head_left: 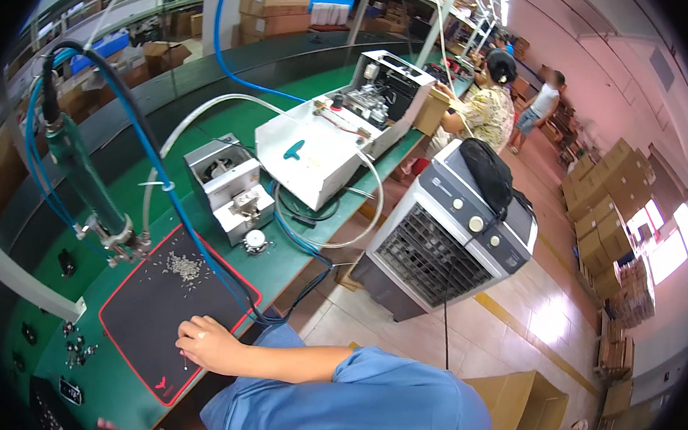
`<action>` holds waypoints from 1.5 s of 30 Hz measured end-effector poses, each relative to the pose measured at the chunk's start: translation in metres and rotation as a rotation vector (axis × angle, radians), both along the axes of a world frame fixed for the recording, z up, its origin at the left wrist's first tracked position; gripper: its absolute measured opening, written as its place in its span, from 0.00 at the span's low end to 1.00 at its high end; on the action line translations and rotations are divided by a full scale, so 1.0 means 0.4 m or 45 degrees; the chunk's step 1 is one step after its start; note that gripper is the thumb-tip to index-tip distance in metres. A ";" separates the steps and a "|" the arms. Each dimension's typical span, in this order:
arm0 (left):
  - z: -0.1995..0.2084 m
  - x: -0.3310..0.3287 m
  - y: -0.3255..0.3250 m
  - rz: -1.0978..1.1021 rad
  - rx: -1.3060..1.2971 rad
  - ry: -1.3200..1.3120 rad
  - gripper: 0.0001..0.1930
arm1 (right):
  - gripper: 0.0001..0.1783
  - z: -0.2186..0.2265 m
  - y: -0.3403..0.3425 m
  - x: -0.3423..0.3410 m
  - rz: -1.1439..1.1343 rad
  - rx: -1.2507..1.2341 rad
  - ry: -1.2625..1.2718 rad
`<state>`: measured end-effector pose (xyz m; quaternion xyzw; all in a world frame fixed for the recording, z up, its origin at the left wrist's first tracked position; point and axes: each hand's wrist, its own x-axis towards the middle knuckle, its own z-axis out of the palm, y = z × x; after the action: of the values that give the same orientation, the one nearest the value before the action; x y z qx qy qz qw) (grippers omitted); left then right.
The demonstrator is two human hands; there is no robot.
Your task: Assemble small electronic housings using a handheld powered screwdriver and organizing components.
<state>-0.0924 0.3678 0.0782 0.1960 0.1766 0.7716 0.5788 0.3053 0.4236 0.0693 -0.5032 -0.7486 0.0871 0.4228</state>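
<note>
My right hand [208, 345] is over the near part of a black mat with a red border [144, 325]. Its fingers are pinched together around a small, thin piece with a reddish tip, too small to name. Farther up the mat lies a loose pile of small, pale metal pieces [185, 268]. Only a bit of my left hand [109, 426] shows at the lower left edge, beside something dark; its fingers are mostly cut off. Above the mat's far left side hangs a green cylindrical tool [86, 176] with blue hoses.
Beyond the mat stand a small grey metal machine [231, 188], a round dial-like part [255, 242] and an open white housing [309, 146] with a green T-handle on it. Small dark metal parts [78, 350] lie to the left. An air cooler [445, 229] stands right of the bench; people work farther off.
</note>
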 end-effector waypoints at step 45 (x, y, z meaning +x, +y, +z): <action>0.049 0.539 0.210 0.050 0.398 2.227 0.49 | 0.14 0.110 0.011 0.138 0.254 -0.170 -0.277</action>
<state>0.1233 0.4517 0.0978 0.7891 0.4515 0.3707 0.1899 0.3606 0.4279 0.1131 -0.4598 -0.8288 0.1232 0.2941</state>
